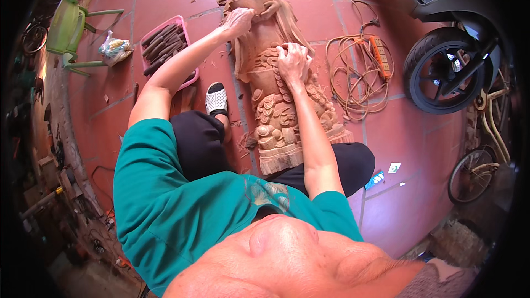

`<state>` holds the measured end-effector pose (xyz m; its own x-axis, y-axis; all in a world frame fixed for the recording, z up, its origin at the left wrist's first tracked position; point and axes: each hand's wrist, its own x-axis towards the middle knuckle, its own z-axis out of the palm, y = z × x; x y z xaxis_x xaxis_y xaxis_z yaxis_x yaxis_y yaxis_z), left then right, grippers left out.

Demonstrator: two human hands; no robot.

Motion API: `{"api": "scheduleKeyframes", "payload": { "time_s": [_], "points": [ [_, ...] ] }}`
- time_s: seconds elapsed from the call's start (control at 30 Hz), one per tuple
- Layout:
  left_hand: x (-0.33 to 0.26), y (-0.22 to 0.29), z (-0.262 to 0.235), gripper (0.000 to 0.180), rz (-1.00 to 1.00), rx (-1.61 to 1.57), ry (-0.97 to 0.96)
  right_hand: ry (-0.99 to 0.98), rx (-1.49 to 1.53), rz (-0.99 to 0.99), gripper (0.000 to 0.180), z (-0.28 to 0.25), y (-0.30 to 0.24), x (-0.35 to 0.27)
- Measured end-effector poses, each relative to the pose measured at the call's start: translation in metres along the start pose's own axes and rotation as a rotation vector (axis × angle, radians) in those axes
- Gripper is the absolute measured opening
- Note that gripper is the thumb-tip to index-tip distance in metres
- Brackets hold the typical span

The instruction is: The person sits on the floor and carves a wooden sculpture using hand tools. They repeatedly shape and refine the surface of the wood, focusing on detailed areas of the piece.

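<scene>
A carved wooden statue [259, 38] of a bearded figure in robes lies on its back between my legs, its head far and its carved base close to me. My left hand [238, 22] is at its chest, below the beard, with the fingers curled together; whatever they may hold is hidden. Lower down, on the scale-patterned middle of the robe, rests my right hand [293, 65]. Its fingers are bent and a little apart, fingertips touching the wood, with no tool visible in it.
Left of the statue a pink tray [186, 30] holds several dark-handled tools. Past it are a plastic bag [115, 48] and a green chair [67, 27]. To the right lie a coiled cord [345, 85], an orange power strip [380, 58] and a motorbike wheel [444, 70]. Wood shavings litter the tiles.
</scene>
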<state>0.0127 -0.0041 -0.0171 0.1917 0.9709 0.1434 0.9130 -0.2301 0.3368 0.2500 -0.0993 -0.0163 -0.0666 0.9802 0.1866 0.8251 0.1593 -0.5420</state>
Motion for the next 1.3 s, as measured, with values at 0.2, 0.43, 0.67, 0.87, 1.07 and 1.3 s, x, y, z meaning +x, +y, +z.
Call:
{"api": "scheduleKeyframes", "payload": {
  "time_s": [0.2,0.43,0.67,0.87,1.07,1.3],
  "points": [
    [0.012,-0.024,-0.014,0.026,-0.103,-0.230,-0.061,0.000,-0.003,-0.025,0.028,0.003,-0.006,-0.001],
    [-0.006,-0.034,-0.005,0.024,0.192,0.089,-0.004,0.000,-0.006,-0.028,0.028,0.000,-0.003,0.005],
    [0.001,-0.015,-0.023,0.024,0.001,0.272,-0.150,-0.003,0.002,-0.015,0.029,0.001,-0.003,0.005],
    [0.008,-0.023,-0.036,0.021,-0.045,0.131,-0.127,-0.009,-0.035,-0.016,0.029,0.002,-0.007,0.005],
    [0.008,-0.027,-0.017,0.009,0.146,0.209,-0.010,-0.022,-0.020,-0.009,0.028,-0.003,-0.009,0.005],
    [0.020,-0.003,-0.042,0.017,0.029,0.467,-0.304,-0.008,-0.023,-0.027,0.030,0.001,-0.002,0.004]
  ]
}}
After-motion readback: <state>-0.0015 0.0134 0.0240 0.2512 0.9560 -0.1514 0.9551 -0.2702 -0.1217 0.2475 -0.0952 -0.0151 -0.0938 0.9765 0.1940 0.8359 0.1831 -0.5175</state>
